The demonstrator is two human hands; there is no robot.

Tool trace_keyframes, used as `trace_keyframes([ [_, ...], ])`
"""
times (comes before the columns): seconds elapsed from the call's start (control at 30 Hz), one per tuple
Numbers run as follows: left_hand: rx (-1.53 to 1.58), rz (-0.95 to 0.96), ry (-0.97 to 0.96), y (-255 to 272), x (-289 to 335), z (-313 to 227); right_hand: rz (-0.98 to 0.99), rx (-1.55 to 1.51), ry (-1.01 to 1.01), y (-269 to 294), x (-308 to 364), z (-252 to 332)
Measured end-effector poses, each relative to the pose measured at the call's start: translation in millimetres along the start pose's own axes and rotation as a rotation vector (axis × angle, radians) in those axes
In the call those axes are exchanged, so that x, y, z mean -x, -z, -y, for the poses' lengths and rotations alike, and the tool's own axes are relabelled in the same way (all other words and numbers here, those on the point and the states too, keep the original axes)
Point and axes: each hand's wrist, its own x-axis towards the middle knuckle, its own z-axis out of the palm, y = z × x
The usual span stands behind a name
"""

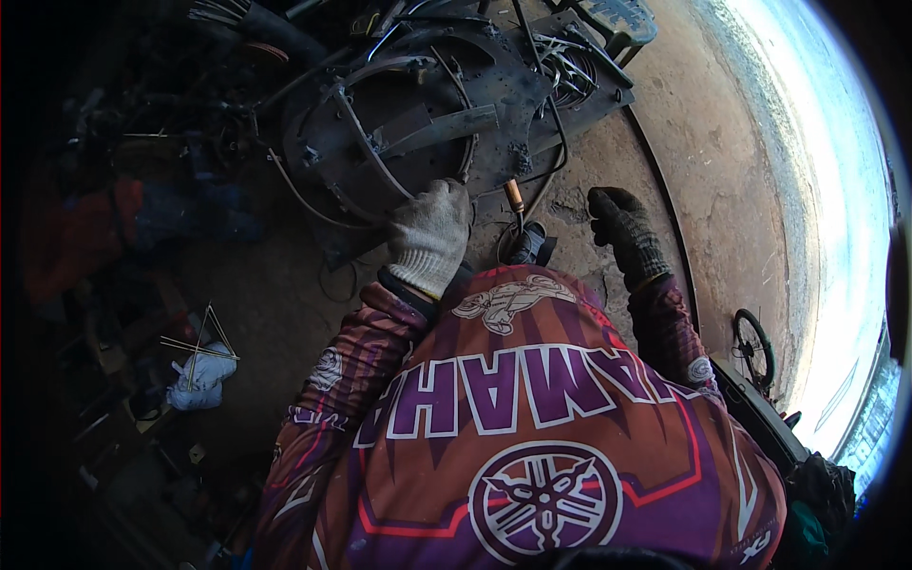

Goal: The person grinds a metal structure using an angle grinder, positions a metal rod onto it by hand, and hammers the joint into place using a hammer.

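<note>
My left hand (pixel 430 237), in a light grey knit glove, is closed at the near edge of a metal ring (pixel 359 133) made of curved flat strip. Its fingertips are hidden beneath the fist. A flat steel bar (pixel 442 128) crosses the ring, which lies on a dark steel plate (pixel 513 104). Off to the right, my right hand (pixel 624 231) wears a darker, soiled glove. Its fingers are curled, and nothing shows in them. Between the hands stands a tool with a wooden handle (pixel 514 196), next to a dark shoe (pixel 529 244).
Coiled wire or cable (pixel 570 76) lies at the plate's far right, beside a plastic chair (pixel 617 21). A bent rod (pixel 560 123) rises near the plate's edge. At left are a white bag (pixel 201 378) with thin rods and dark clutter. A wheel (pixel 752 350) stands at right.
</note>
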Motion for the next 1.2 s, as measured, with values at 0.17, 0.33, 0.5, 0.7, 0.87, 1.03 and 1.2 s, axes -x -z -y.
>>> trace_keyframes([
  [0.17, 0.065, -0.121, -0.06, 9.0, -5.2, 1.3, 0.114, 0.191, -0.059, -6.0, -8.7, -1.8],
  [0.33, 0.114, -0.127, 0.053, 10.2, -12.2, -16.1, 0.219, 0.328, 0.013, 6.1, -13.9, 7.2],
  [0.5, 0.046, -0.178, 0.041, -7.9, -21.2, -12.2, 0.214, 0.422, -0.009, 35.1, -24.4, -10.2],
  [0.7, -0.016, -0.162, 0.068, -13.5, -26.9, -15.8, 0.231, 0.444, -0.041, 39.3, -34.0, -21.1],
  [0.87, 0.041, -0.174, 0.07, -14.0, -21.6, -15.3, 0.286, 0.713, 0.49, -36.4, -16.7, 58.1],
  [1.03, 0.192, -0.164, 0.137, -10.8, -13.9, -18.7, 0.158, 0.654, 0.772, -82.7, -76.8, 108.5],
  [1.2, 0.254, -0.28, 0.137, -21.6, -7.9, -12.7, 0.435, 0.793, 0.464, -118.5, -109.7, 161.4],
])
